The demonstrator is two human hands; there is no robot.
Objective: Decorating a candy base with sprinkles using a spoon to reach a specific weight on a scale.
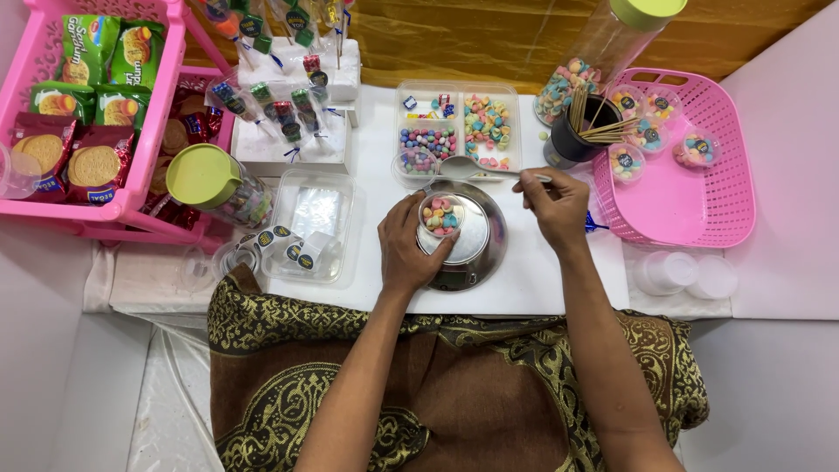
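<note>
White tabletop (542, 280) under a head camera, gold cloth behind, person seated with patterned brown fabric over the lap. Left hand (409, 249) wraps the near-left side of a small clear cup (441, 215), fingers curled on its wall, holding it steady; the cup sits on the round metal scale (476, 249) at table centre and is partly filled with pastel candies. Right hand (552, 203) is closed in a pinch on the handle of a metal spoon (463, 166), bowl end pointing left, just beyond the cup and over the near edge of the divided clear tray (454, 122) of mixed candies. I cannot tell whether the spoon carries anything.

Cup looks like thin plastic: light, likely flexes if squeezed, tips easily, so hold low on the side wall, gently. Candies are small, hard and prone to roll. Spoon is rigid and smooth; best held at the far end of the handle, as now.

Right: pink basket (699, 201) with several filled lidded cups in its far part, a dark cup of wooden sticks (577, 131) and a tilted clear jar with green lid (612, 44). Left: a second green-lidded jar (214, 183) on its side, a clear box of round stickers (306, 227), candy skewers stuck in white foam blocks (297, 96), a pink rack of biscuit packets (79, 105). Spare white lids (686, 275) near right.
</note>
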